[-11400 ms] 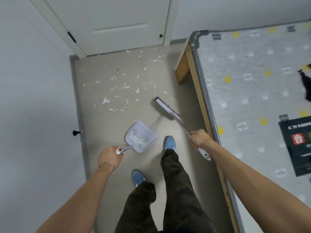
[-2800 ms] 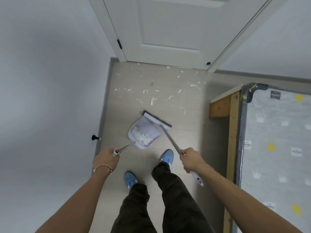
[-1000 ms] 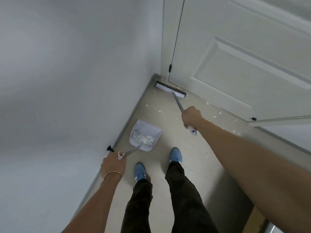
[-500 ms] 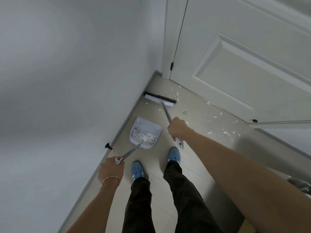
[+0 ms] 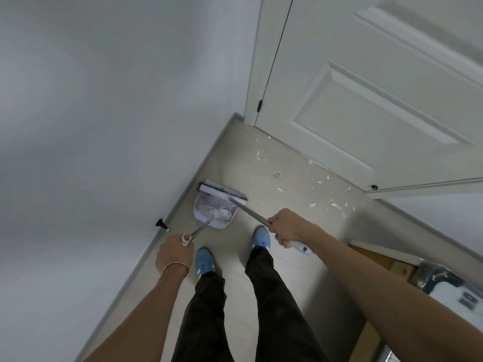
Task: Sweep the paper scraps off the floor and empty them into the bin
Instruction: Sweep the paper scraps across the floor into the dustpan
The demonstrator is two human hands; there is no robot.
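My left hand (image 5: 173, 253) grips the end of the long handle of a pale dustpan (image 5: 214, 211) that rests on the floor beside the left wall, with a heap of white scraps inside it. My right hand (image 5: 285, 226) grips the metal handle of the broom. The broom head (image 5: 222, 192) lies across the dustpan's far lip. Loose paper scraps (image 5: 324, 197) are scattered on the beige floor to the right, along the foot of the door. No bin is in view.
A closed white door (image 5: 366, 100) fills the upper right. The grey wall and its skirting run down the left, with a black doorstop (image 5: 162, 223) near my left hand. A wooden bed frame corner (image 5: 392, 259) and mattress sit at the right. My blue shoes stand behind the dustpan.
The broom head has been drawn back from the corner by the door hinge to the dustpan's lip, and my right hand has pulled back toward me. The dustpan has stayed put.
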